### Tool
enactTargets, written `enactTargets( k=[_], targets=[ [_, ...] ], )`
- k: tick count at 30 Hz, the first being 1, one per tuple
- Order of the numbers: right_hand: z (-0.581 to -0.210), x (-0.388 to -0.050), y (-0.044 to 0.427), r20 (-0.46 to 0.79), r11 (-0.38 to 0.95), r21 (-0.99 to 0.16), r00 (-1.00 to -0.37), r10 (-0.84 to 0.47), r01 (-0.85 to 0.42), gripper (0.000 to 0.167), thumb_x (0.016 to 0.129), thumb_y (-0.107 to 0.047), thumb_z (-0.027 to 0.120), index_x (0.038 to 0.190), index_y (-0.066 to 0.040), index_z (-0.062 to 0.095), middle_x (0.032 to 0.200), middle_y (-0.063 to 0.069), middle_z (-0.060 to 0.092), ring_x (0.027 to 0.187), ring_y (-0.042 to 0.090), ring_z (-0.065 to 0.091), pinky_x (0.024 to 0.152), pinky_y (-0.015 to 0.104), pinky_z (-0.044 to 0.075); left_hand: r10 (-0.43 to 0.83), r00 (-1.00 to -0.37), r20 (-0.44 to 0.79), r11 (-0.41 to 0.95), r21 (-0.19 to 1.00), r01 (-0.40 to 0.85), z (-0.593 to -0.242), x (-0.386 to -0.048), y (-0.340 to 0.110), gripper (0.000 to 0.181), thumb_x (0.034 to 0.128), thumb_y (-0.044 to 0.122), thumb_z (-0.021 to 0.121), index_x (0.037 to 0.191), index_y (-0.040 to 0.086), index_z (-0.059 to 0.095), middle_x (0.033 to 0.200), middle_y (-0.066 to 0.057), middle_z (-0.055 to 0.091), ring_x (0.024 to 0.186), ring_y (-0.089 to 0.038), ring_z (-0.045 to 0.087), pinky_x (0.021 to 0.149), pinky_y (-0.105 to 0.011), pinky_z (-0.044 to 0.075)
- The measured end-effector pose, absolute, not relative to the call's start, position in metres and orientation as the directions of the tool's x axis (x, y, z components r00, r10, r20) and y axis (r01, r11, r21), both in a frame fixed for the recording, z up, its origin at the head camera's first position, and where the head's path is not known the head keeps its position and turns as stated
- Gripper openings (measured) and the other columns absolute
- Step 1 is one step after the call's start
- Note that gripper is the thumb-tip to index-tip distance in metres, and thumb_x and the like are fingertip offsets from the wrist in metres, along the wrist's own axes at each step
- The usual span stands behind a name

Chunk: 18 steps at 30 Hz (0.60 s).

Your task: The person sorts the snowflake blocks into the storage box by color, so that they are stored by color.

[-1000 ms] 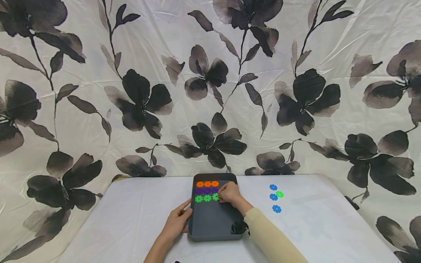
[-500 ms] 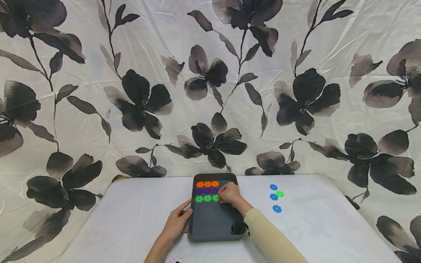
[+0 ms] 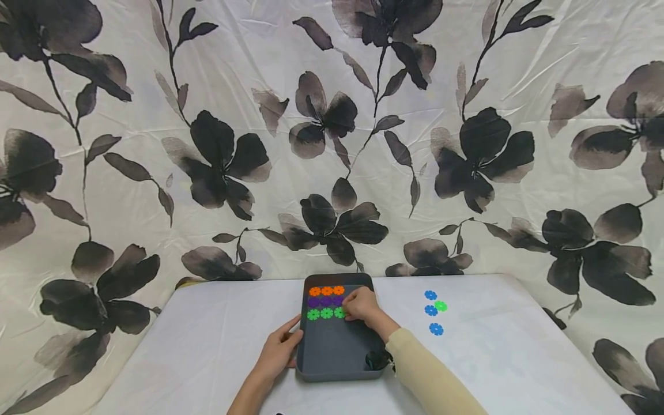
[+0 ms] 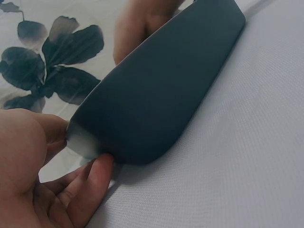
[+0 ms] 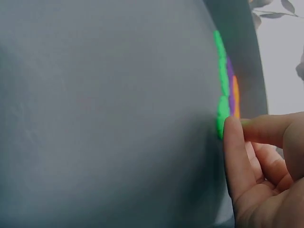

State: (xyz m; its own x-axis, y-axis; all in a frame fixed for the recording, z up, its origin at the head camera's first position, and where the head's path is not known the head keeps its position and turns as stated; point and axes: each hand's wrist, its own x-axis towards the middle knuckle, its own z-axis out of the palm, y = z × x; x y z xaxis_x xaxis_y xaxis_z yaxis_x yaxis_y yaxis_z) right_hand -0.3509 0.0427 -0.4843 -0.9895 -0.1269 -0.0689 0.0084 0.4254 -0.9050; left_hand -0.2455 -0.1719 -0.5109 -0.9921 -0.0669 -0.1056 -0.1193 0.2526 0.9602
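Here, left hand (image 3: 277,349) half-curled, gripping tray (image 3: 337,351); right hand (image 3: 365,306) nearly closed, seemingly pinching green disc (image 3: 339,312).

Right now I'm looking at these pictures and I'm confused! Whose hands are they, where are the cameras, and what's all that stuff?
There's no robot, just a person using bare hands. The wide picture comes from a camera worn on the head; the two close ones come from cameras on the wrists. On a white table sits a grey tray with rows of orange discs, purple discs and green discs. To its right lie three blue discs and one loose green disc. The left hand has its grip on the tray's side, which looks big and dark in that wrist's picture. The right hand reaches into the tray, its grip at the green row's end; it seems to pinch a disc there, mostly hidden.
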Motion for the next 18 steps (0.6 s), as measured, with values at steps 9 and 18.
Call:
enactTargets(
  k=[9, 18],
  targets=[
    [-0.459, -0.348, 0.057, -0.032, 0.375, -0.926, -0.979, -0.201, -0.046, 0.011, 0.086, -0.001, 0.069, 0.093, 0.006, 0.073, 0.087, 0.011, 0.066, 0.062, 0.017, 0.066, 0.063, 0.035, 0.059, -0.066, -0.994, -0.086, 0.266, 0.959, -0.100, -0.512, -0.246, -0.173, 0.049, 0.0993, 0.028, 0.057, 0.146, 0.018, 0.047, 0.101, -0.011, 0.056, 0.085, -0.022, 0.052, 0.060, -0.034, 0.057],
    [-0.449, -0.354, 0.092, -0.058, 0.340, -0.940, -0.982, -0.178, -0.006, 0.015, 0.088, -0.006, 0.070, 0.100, 0.003, 0.071, 0.090, 0.017, 0.066, 0.065, 0.017, 0.064, 0.063, 0.033, 0.059, -0.083, -0.993, -0.086, 0.285, 0.953, -0.106, -0.513, -0.245, -0.171, 0.049, 0.0993, 0.029, 0.057, 0.146, 0.018, 0.047, 0.099, -0.010, 0.055, 0.085, -0.022, 0.050, 0.060, -0.034, 0.056]
  ],
)
